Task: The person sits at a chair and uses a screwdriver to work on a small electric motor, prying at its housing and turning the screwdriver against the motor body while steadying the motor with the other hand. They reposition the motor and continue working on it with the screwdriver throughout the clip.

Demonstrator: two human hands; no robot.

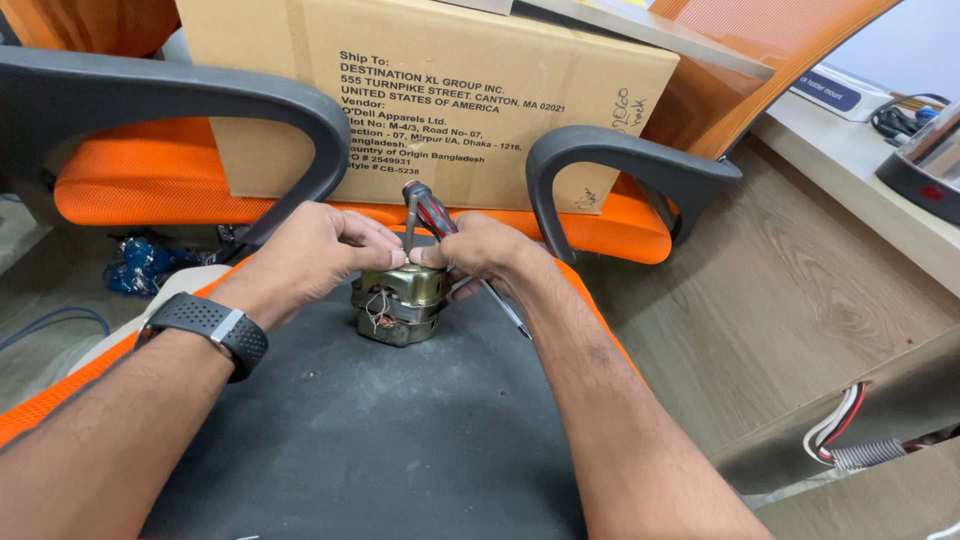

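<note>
Head view: left hand (325, 245) and right hand (485, 250) pinch motor (400, 300).

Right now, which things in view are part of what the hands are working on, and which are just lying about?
In hand:
- small electric motor on the dark mat
- left hand and right hand, both on the motor's top
- red-and-black screwdriver, held by the right hand

Lying about:
- cardboard box on the orange chair
- blue bundle on the floor
- loose wires, right
</note>
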